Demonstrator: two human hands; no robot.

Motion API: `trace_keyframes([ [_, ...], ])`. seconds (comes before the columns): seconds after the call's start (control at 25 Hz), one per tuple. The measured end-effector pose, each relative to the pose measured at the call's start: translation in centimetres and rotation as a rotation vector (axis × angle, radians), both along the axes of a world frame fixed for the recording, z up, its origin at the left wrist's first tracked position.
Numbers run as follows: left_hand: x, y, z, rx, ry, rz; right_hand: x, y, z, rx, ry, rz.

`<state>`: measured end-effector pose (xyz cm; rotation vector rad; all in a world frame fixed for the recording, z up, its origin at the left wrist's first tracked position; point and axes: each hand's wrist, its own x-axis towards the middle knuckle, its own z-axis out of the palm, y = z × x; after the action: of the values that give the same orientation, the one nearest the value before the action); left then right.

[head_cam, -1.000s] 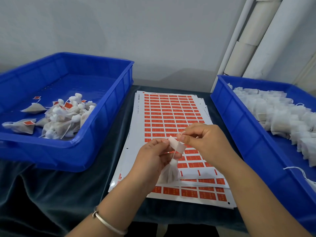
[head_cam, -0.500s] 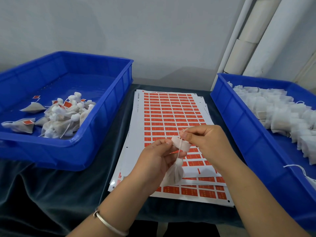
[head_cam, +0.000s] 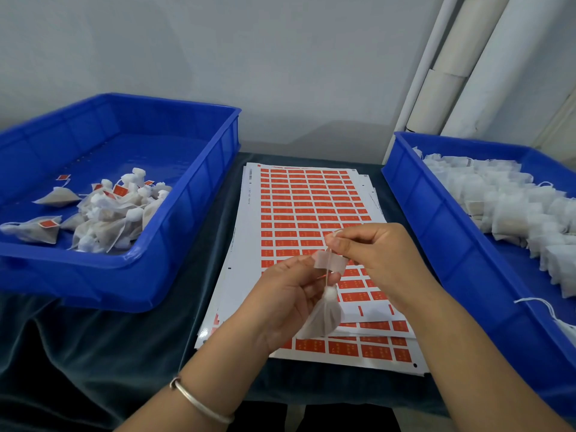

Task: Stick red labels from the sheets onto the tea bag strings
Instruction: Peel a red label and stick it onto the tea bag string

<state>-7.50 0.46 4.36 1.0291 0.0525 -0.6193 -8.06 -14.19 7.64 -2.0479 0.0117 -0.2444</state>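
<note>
Here, above the middle of the table (head_cam: 78,353), both hands raised over the stack of label sheets (head_cam: 308,210). Left hand (head_cam: 286,304) with fingers curled, pinching a label (head_cam: 330,262) near its left end, pale back side up, with a tea bag (head_cam: 322,316) hanging below by its string (head_cam: 326,275). Right hand (head_cam: 377,257) with thumb and forefinger closed on the top of the string, just above the label, pulling it straight across the label's middle. String and label touching; whether already stuck cannot be told. Tea bag dangling free against the left palm, knotted at the top, hovering over the near rows of the sheets. On the sheets, red labels in tidy rows, with a bare white strip near the front where some are gone. To the left, a blue bin (head_cam: 187,244) holding a loose heap of finished tea bags (head_cam: 109,213), several showing red tags. To the right, a second blue bin (head_cam: 436,244) packed with plain white tea bags (head_cam: 514,213), one loose string trailing near its front corner. On the left wrist, a silver bangle (head_cam: 199,403). Under everything, a dark cloth draped over the table. Behind, a pale wall and white pipes (head_cam: 461,67) in the right corner.
</note>
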Motion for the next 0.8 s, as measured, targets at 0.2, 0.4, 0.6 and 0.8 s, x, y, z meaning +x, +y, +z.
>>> trace_keyframes([
  [0.2,-0.09,0.0,0.02,-0.066,0.012,-0.015,-0.07,-0.08,0.35,0.003,0.006,0.032],
  [0.4,-0.02,-0.04,0.22,-0.087,0.026,0.02,-0.04,-0.2,0.5,0.02,0.018,0.015],
  [0.6,-0.06,-0.24,0.17,0.094,-0.091,0.17,-0.27,-0.21,0.75,0.021,0.056,0.026],
  [0.8,0.16,-0.27,0.59,0.41,-0.241,0.279,-0.2,-0.14,0.87,-0.055,0.068,0.002],
])
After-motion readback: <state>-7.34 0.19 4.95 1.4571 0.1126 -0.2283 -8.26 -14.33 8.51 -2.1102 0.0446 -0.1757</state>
